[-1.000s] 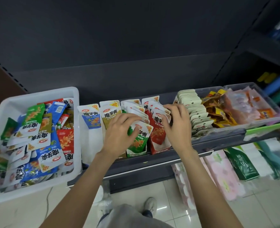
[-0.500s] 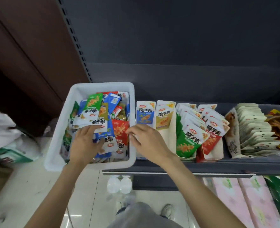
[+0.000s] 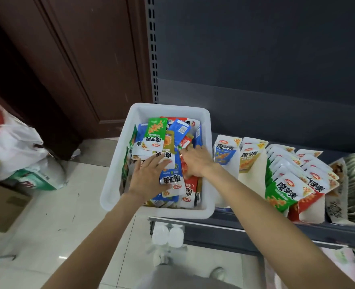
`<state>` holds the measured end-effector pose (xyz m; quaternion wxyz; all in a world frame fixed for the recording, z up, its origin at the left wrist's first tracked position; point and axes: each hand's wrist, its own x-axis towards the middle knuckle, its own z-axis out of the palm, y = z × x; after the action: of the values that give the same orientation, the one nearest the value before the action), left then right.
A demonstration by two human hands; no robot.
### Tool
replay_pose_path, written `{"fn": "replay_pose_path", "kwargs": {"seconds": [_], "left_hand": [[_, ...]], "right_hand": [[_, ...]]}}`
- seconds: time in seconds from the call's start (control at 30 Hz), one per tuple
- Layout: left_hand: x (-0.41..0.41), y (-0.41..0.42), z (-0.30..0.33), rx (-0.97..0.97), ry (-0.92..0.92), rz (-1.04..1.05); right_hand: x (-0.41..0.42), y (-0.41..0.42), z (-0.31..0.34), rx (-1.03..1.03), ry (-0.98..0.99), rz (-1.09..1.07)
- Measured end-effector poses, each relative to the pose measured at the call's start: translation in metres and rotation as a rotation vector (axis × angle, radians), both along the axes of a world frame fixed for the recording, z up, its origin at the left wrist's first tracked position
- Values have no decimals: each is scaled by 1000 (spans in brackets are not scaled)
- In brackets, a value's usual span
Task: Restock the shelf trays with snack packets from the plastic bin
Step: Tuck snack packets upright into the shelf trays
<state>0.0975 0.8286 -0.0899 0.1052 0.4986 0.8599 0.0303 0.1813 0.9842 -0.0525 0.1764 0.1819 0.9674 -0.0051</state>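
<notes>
Both hands are down in the white rectangular plastic bin on the shelf's left end, left hand spread flat on the loose glossy snack packets, right hand curled among red ones, nearer the half-filled shelf trays lying just to its right

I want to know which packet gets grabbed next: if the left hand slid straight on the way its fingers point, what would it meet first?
Probably the green packet lying atop the pile in the white bin, just beyond the left hand; depth is unclear.
</notes>
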Motion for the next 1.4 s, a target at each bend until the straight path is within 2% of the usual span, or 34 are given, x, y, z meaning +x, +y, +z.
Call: {"fn": "replay_pose_path", "kwargs": {"seconds": [0.13,0.2,0.23,0.3,0.37,0.43,0.5,0.6,0.67,0.83,0.93,1.13,1.4], "left_hand": [[-4,-2,0,5,-28,-15],[-4,-2,1,79,-83,-12],[-1,-2,4,198,-139,15],[11,0,20,512,-381,158],[30,5,46,702,-762,290],[53,14,71,776,-1085,326],[73,25,86,829,-1211,292],[98,43,102,922,-1210,300],[114,54,111,930,-1184,255],[160,86,125,767,-1168,-64],[191,116,132,694,-1092,-281],[248,183,138,664,-915,-533],[245,242,86,489,-632,-495]], "right_hand": [[15,5,35,-157,162,-123],[33,4,58,-168,385,-217],[45,3,68,-182,529,-278],[72,-1,81,-278,830,-461],[97,-5,81,-536,1089,-660],[117,-9,74,-838,1231,-795],[134,-14,66,-971,1251,-862],[160,-19,58,-984,1233,-893],[180,-18,50,-887,1209,-870],[244,-13,39,-244,1162,-729],[287,-5,35,-3,1178,-807],[342,25,26,85,1255,-1032],[330,66,-26,159,884,-1058]]}}
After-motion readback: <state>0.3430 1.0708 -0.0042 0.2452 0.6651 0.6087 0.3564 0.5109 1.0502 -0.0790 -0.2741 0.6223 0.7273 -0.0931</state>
